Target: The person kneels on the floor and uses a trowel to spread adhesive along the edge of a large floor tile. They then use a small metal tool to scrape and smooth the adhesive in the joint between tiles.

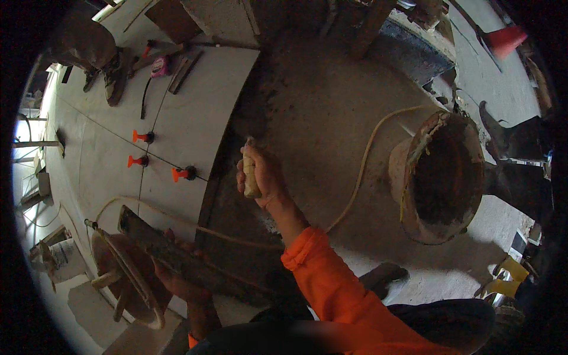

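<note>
My right hand (255, 171), in an orange sleeve, grips a cream tool handle (251, 183) over the dark rough floor (319, 130), just beside a tile's edge; the tool's working end is hard to make out. Lower left, my left hand (176, 283) is wrapped round a long, mortar-stained board (195, 266), held at a slant. Orange levelling clips (139, 135) sit on the joints of large white tiles (94, 148). A pale cord (362, 183) runs across the floor. A round reel-like object (112, 260) with a bent bar lies under the board.
A crusted bucket (408, 201) stands at the right, near dark boot-like shapes (512, 139). Another person's shoe (115, 77) rests at upper left by a pink tape measure (160, 67). A concrete block (414, 50) is at the top; a red object (503, 41) is at upper right.
</note>
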`<state>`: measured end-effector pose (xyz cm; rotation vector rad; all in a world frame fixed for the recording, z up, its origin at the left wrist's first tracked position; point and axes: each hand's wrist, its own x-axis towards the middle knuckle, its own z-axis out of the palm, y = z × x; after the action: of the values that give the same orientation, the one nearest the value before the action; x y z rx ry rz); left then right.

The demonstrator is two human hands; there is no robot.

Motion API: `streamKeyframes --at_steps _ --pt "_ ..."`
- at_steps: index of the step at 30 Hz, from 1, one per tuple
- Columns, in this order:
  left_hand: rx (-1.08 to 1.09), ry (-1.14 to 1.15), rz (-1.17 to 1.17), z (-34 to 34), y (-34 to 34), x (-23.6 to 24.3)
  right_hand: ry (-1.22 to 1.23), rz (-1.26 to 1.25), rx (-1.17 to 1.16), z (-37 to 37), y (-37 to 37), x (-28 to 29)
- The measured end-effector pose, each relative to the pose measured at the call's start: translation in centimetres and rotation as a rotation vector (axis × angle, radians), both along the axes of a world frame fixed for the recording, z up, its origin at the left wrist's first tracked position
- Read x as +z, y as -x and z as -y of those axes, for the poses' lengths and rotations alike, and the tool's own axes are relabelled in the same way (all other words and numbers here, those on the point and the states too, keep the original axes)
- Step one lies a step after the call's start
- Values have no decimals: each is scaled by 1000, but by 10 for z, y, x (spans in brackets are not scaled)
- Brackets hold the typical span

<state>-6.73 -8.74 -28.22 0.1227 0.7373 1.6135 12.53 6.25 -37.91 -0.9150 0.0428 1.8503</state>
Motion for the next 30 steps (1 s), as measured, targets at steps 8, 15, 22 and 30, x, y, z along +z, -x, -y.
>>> streamKeyframes --at_steps 8,15,22,30 --pt "-136 -81 -157 -2 6 -7 14 231 25 -8 4 6" --pt "-55 -7 -36 -1 5 -11 -73 112 46 -20 -24 -7" --pt "-159 -90 -6 -9 -7 -4 -163 367 31 -51 -39 -3" --pt "63 92 -322 -4 -19 0 -102 474 43 -50 -29 -18"
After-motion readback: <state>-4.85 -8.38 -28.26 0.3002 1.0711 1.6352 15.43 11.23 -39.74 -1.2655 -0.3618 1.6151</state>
